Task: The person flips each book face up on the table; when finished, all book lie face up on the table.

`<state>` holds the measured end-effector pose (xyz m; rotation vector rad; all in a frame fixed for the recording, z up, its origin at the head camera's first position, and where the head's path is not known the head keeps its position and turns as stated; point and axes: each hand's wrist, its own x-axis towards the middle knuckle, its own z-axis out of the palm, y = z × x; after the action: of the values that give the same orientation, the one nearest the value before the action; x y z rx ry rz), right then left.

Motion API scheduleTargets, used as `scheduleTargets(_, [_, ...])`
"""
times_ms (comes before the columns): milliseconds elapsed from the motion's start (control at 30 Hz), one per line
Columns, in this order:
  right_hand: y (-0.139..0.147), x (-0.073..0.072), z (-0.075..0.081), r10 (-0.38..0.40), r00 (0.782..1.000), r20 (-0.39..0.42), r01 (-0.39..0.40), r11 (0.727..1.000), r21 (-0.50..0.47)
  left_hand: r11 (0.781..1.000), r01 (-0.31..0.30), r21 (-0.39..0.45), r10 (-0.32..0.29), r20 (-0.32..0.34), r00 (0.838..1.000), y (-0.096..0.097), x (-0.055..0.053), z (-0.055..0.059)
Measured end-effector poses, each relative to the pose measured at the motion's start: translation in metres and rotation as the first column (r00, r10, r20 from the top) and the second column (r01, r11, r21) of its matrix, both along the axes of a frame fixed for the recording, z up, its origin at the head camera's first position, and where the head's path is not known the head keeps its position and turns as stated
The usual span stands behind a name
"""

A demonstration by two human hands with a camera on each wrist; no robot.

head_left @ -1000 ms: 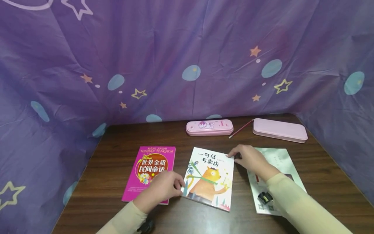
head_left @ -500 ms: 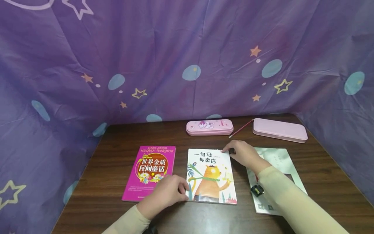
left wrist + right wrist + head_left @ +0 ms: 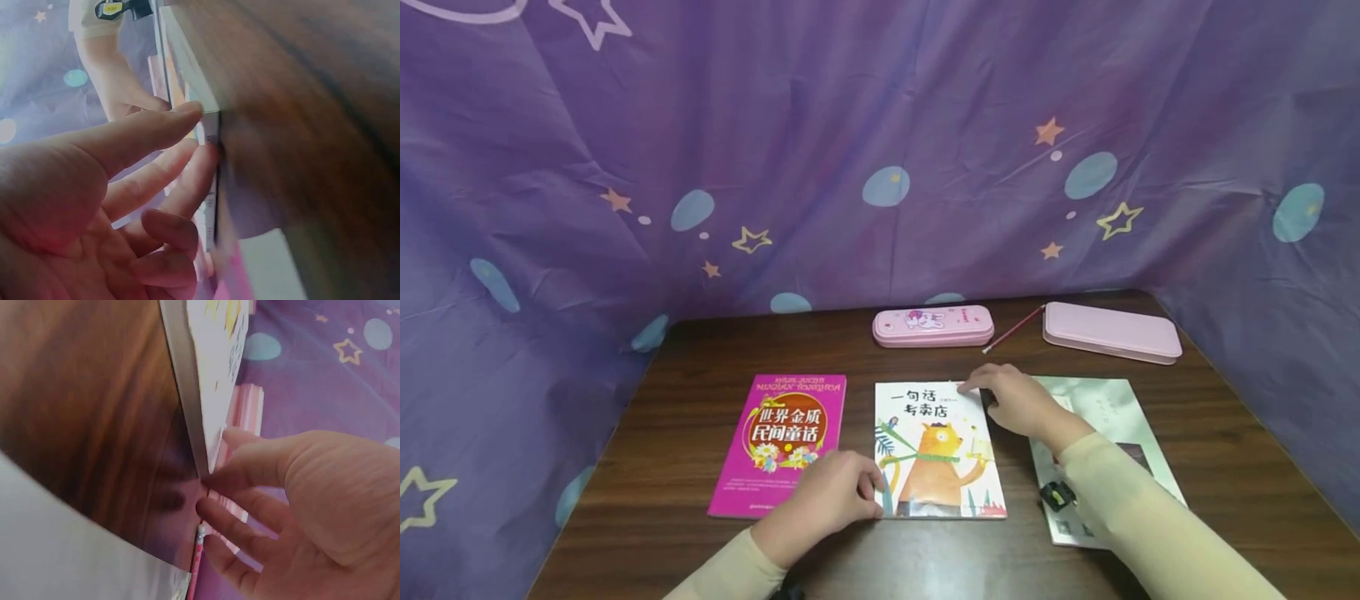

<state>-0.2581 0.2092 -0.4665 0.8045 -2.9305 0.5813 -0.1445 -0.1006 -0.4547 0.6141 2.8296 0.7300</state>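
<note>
A white picture book point(image 3: 936, 446) with an orange bear on its cover lies on the table, its lower edge roughly level in the head view. My left hand point(image 3: 835, 496) has its thumb and bent fingers about the lower left corner. The left wrist view shows that thumb point(image 3: 162, 125) at the corner and the fingertips along the book's side. At the upper right corner, my right hand point(image 3: 1018, 400) holds with thumb and index finger, while its other fingers spread loosely in the right wrist view.
Left of the picture book is a magenta book point(image 3: 782, 442), partly behind my left hand. A pale green book point(image 3: 1112, 408) lies under my right forearm. At the back are two pink pencil cases point(image 3: 932, 327) and a red pencil point(image 3: 1015, 329), before a purple curtain point(image 3: 820, 150).
The picture book has turned from a slant to nearly square, its upper edge shifting left and its lower right corner rising. Both hands stayed at its corners, the right one moving left.
</note>
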Motion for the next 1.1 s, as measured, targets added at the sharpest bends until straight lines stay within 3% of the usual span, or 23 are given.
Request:
scheduleTargets(100, [0.001,0.009,0.002,0.000,1.000,-0.020,0.000,1.000,0.022,1.000,0.004,-0.026,-0.004,-0.023,1.000,0.002,0.000,0.003])
scheduleTargets(333, [0.019,0.028,0.007,-0.091,0.996,0.017,0.091,0.995,0.037,0.997,-0.018,-0.074,0.014,-0.054,0.998,0.010,-0.002,0.006])
scheduleTargets(500, [0.038,0.038,0.011,-0.147,0.988,0.048,0.147,0.989,0.023,0.999,-0.013,-0.049,0.010,-0.058,0.998,0.023,-0.007,0.004])
scheduleTargets(767, [0.085,0.042,0.001,-0.162,0.986,0.051,0.164,0.986,-0.038,0.993,0.087,-0.076,-0.096,-0.114,0.989,0.061,-0.014,0.004])
scheduleTargets(900, [0.111,0.042,-0.004,-0.167,0.983,0.075,0.171,0.984,-0.050,0.985,0.145,-0.091,-0.156,-0.132,0.979,0.080,-0.011,0.001])
scheduleTargets(1100, [0.146,0.040,-0.004,-0.250,0.960,0.129,0.253,0.967,-0.014,0.963,0.233,-0.134,-0.253,-0.157,0.955,0.106,-0.006,-0.003])
